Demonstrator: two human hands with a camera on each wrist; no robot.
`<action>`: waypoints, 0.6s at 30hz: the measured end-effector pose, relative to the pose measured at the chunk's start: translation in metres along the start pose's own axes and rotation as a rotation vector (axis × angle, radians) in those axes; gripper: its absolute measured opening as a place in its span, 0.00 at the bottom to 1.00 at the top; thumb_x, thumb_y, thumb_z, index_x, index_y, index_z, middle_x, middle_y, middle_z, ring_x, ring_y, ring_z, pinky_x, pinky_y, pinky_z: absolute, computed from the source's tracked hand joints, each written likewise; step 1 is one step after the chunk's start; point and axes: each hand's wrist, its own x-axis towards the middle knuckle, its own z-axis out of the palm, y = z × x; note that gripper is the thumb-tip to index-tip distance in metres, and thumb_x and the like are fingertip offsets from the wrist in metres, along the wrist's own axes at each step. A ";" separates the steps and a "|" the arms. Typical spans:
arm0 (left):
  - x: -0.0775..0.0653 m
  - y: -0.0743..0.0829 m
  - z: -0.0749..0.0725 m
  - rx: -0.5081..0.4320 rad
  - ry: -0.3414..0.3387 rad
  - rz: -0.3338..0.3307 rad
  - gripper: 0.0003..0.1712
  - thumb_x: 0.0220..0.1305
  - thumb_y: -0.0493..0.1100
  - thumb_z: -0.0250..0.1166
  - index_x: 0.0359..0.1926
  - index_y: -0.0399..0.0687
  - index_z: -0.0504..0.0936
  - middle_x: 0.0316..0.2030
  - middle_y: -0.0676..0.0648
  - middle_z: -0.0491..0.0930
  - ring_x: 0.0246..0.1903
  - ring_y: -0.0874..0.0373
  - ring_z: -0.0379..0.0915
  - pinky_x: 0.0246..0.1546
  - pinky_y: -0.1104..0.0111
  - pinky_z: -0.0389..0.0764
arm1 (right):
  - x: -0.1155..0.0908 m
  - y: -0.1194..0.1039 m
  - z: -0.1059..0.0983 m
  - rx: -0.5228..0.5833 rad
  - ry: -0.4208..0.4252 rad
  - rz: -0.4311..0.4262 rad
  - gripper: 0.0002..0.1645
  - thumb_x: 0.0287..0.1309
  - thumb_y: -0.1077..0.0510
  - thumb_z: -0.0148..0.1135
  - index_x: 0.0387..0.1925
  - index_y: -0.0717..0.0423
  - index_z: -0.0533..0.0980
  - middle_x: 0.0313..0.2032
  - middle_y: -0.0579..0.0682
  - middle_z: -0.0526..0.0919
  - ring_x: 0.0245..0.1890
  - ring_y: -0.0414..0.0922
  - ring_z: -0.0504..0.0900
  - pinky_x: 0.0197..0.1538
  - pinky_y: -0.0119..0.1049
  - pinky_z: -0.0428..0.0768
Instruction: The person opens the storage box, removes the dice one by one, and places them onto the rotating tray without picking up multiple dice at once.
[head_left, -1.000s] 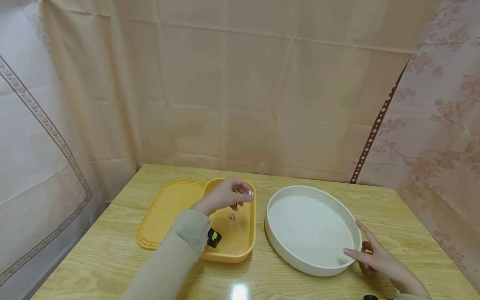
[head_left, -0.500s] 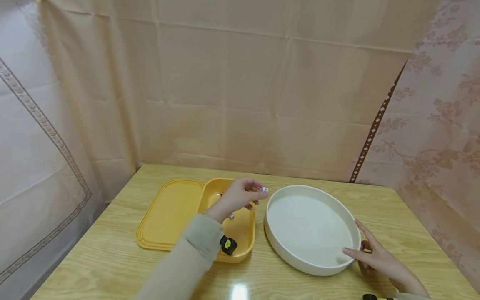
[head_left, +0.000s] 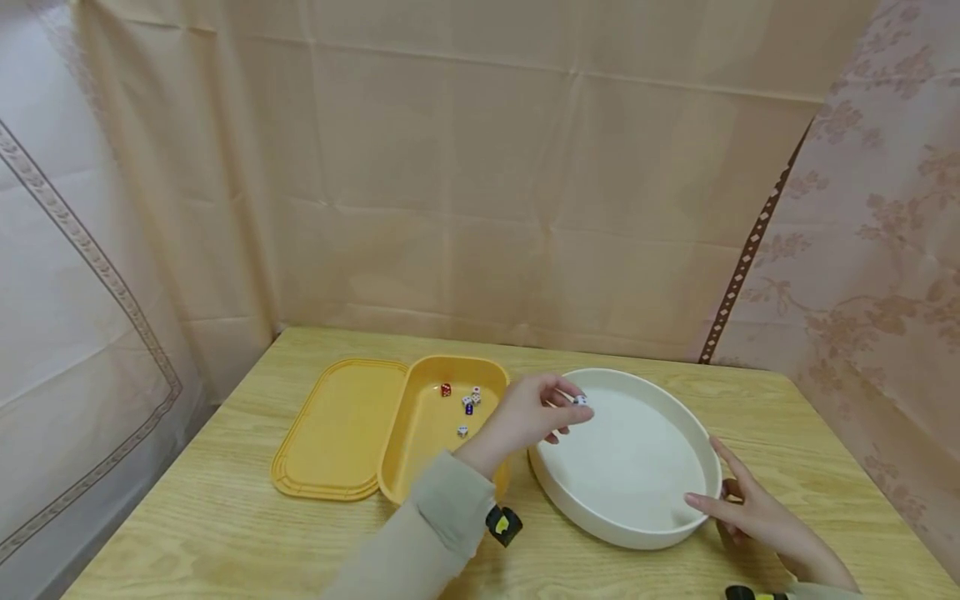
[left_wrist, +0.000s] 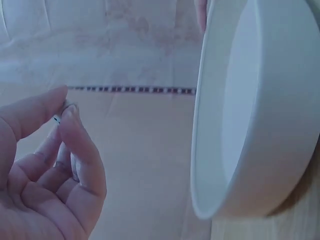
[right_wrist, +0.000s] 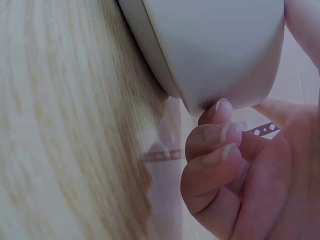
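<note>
My left hand (head_left: 531,417) pinches a white die (head_left: 581,401) between thumb and index finger, above the left side of a round white tray (head_left: 633,467). In the left wrist view the die (left_wrist: 65,111) is mostly covered by the fingertips, and the tray's wall (left_wrist: 285,100) stands beyond them. At the tray's right side my right hand (head_left: 765,525) grips the wall, thumb over the rim and other fingers outside. From the right wrist view, curled fingers (right_wrist: 212,160) touch the tray's outer wall (right_wrist: 220,50) low down.
A yellow box (head_left: 392,462) to the left holds several dice: a red die (head_left: 446,389), a blue die (head_left: 469,409) and white ones, including a nearer white die (head_left: 462,431). Its yellow lid (head_left: 337,429) lies beside it on the wooden table (head_left: 225,508). A curtain (head_left: 450,167) hangs behind.
My left hand has carried the white die rightward from over the yellow box to over the tray, uncovering the dice in the box. The right hand and tray have stayed in place.
</note>
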 end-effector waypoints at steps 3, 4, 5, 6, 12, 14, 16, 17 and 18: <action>-0.002 0.000 0.011 0.001 -0.001 -0.007 0.12 0.60 0.46 0.72 0.42 0.48 0.83 0.30 0.51 0.82 0.25 0.60 0.77 0.25 0.71 0.81 | 0.000 0.000 0.001 0.002 -0.003 0.002 0.64 0.66 0.45 0.61 0.76 0.47 0.20 0.32 0.49 0.71 0.21 0.40 0.68 0.25 0.31 0.69; -0.002 0.000 0.015 0.000 0.001 -0.014 0.12 0.60 0.46 0.72 0.42 0.48 0.83 0.30 0.52 0.82 0.25 0.61 0.77 0.25 0.72 0.81 | 0.001 0.000 0.001 0.004 -0.004 0.000 0.64 0.66 0.45 0.61 0.76 0.47 0.20 0.32 0.49 0.71 0.21 0.40 0.68 0.25 0.31 0.70; -0.003 -0.001 0.018 -0.010 0.002 -0.017 0.12 0.60 0.46 0.73 0.42 0.48 0.83 0.29 0.52 0.82 0.25 0.61 0.77 0.25 0.71 0.82 | 0.001 0.000 0.001 0.005 -0.003 -0.003 0.64 0.66 0.45 0.61 0.76 0.47 0.20 0.32 0.49 0.71 0.21 0.40 0.68 0.25 0.31 0.70; -0.003 -0.001 0.022 -0.017 0.002 -0.020 0.12 0.60 0.46 0.73 0.41 0.48 0.83 0.29 0.52 0.82 0.25 0.61 0.77 0.25 0.71 0.82 | 0.001 0.000 0.001 0.004 0.001 -0.005 0.64 0.66 0.45 0.61 0.76 0.47 0.20 0.32 0.49 0.71 0.21 0.40 0.68 0.25 0.31 0.70; -0.005 -0.005 0.044 -0.050 -0.005 -0.027 0.11 0.58 0.43 0.74 0.40 0.46 0.84 0.26 0.53 0.82 0.22 0.62 0.76 0.20 0.73 0.81 | 0.000 0.000 0.003 0.005 0.017 -0.020 0.63 0.66 0.47 0.61 0.76 0.46 0.22 0.32 0.49 0.72 0.20 0.39 0.69 0.24 0.30 0.69; -0.005 -0.008 0.051 -0.053 -0.003 -0.033 0.10 0.57 0.42 0.74 0.38 0.47 0.84 0.25 0.54 0.82 0.21 0.63 0.76 0.20 0.72 0.81 | -0.001 0.001 0.003 0.005 0.019 -0.017 0.63 0.66 0.47 0.61 0.76 0.46 0.22 0.33 0.49 0.72 0.21 0.39 0.69 0.24 0.31 0.69; -0.005 -0.011 0.057 -0.054 -0.005 -0.042 0.10 0.56 0.42 0.75 0.37 0.48 0.84 0.25 0.55 0.82 0.21 0.63 0.77 0.21 0.70 0.82 | -0.001 0.001 0.003 0.003 0.022 -0.013 0.63 0.66 0.46 0.61 0.76 0.46 0.22 0.33 0.49 0.71 0.21 0.40 0.69 0.25 0.31 0.69; -0.005 -0.013 0.061 -0.059 -0.006 -0.048 0.09 0.55 0.41 0.75 0.37 0.48 0.84 0.24 0.55 0.82 0.21 0.62 0.78 0.21 0.69 0.83 | -0.001 0.001 0.003 0.001 0.023 -0.014 0.63 0.66 0.46 0.62 0.76 0.46 0.22 0.33 0.49 0.71 0.21 0.40 0.70 0.25 0.31 0.69; -0.004 -0.015 0.064 -0.060 -0.006 -0.052 0.09 0.55 0.41 0.75 0.36 0.48 0.84 0.24 0.55 0.82 0.21 0.61 0.78 0.22 0.68 0.83 | -0.001 0.001 0.003 -0.002 0.024 -0.015 0.63 0.66 0.46 0.61 0.76 0.46 0.22 0.33 0.49 0.71 0.21 0.40 0.70 0.25 0.31 0.69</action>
